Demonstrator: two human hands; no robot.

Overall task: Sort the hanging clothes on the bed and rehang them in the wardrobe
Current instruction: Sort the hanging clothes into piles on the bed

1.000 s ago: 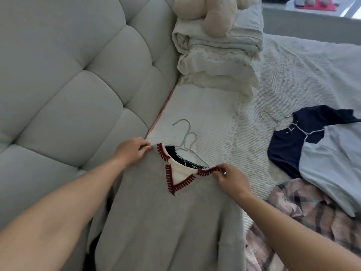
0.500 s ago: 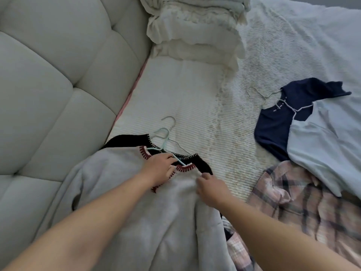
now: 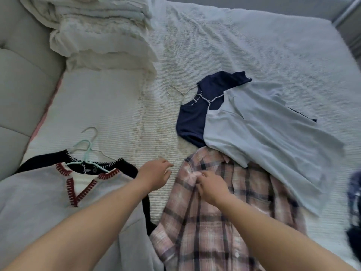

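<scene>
A grey sweater with a red-stitched V-neck (image 3: 48, 196) lies at the near left of the bed on a mint hanger (image 3: 86, 153), over a black garment (image 3: 43, 159). A pink plaid shirt (image 3: 214, 227) lies at the near middle. My right hand (image 3: 212, 185) pinches the shirt's fabric near the collar. My left hand (image 3: 155, 176) hovers with loosely curled fingers over the bedspread between sweater and shirt, holding nothing. A light blue top (image 3: 269, 137) overlaps a navy top (image 3: 195, 114) on a wire hanger (image 3: 181, 92).
A padded grey headboard (image 3: 17, 75) runs along the left. Folded white bedding (image 3: 101, 34) is stacked at the head of the bed. The white bedspread (image 3: 254, 45) stretches far right. A dark blue item (image 3: 354, 202) shows at the right edge.
Both hands have let go of the grey sweater, which now lies flat, and moved right. My right hand has taken hold of the plaid shirt. The view has swung right.
</scene>
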